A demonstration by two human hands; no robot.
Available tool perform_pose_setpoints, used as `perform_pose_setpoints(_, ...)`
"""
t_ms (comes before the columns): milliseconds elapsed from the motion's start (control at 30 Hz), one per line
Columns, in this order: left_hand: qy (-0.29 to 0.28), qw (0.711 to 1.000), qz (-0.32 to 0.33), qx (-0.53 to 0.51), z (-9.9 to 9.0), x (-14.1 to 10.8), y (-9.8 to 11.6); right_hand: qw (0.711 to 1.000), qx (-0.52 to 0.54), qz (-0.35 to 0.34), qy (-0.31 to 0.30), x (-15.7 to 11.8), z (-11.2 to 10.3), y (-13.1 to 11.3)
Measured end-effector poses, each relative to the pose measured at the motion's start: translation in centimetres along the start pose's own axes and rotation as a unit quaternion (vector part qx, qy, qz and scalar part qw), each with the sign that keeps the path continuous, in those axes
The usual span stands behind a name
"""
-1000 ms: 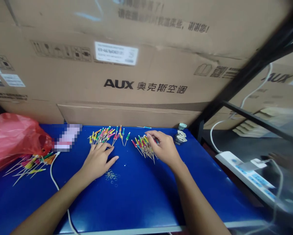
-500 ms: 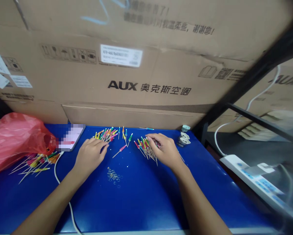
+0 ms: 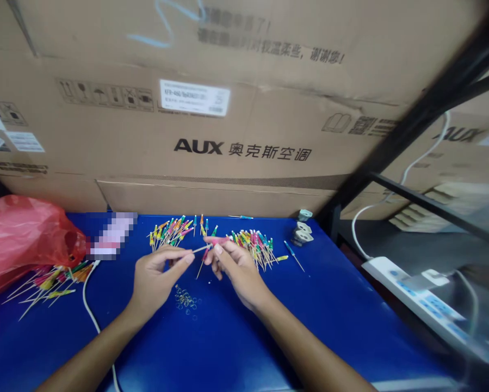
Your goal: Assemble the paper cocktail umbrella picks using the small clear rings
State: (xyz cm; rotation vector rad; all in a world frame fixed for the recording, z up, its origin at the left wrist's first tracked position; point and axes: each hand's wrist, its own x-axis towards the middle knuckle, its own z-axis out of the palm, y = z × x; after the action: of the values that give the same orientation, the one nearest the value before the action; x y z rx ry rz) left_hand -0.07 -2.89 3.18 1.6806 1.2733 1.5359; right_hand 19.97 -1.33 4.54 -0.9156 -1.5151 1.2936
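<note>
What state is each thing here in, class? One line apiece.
Pink umbrella: folded, held
Left hand: pinching its stick
Right hand: gripping its top
Left umbrella pile: folded
Right umbrella pile: folded
Red bag: crumpled
Umbrellas by bag: strewn
Small rings: loose
Phone: flat, cable attached
Power strip: adapter plugged in

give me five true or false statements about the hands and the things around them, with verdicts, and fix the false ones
1. The left bare hand and right bare hand hold the same pink paper cocktail umbrella. True.
2. The translucent red plastic bag lies at the right end of the glossy blue tabletop. False: it lies at the left end.
3. Small, thin, pale rings lie between the two forearms. True.
4. The long white plastic power strip lies between the hands. False: it is beyond the tabletop's right edge.
5. The left hand grips the umbrella's paper top. False: it pinches the stick; the right hand has the top.
</note>
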Motion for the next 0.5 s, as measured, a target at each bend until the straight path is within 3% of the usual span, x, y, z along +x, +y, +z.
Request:
perform_pose_setpoints(133,-0.093,0.995,0.002,0.032,0.8,-0.9,-0.1,0.998,-0.037,-0.005,0.052,0.0,-0.7,0.1)
perform_pose_setpoints(400,-0.185,0.978,0.031,0.092,1.2,-0.9,0.3,0.976,-0.186,-0.111,-0.024,-0.5,-0.5,-0.8)
perform_pose_setpoints(500,-0.201,0.977,-0.003,0.07,1.3,-1.0,0.1,0.97,-0.208,-0.126,-0.008,-0.6,-0.2,-0.7)
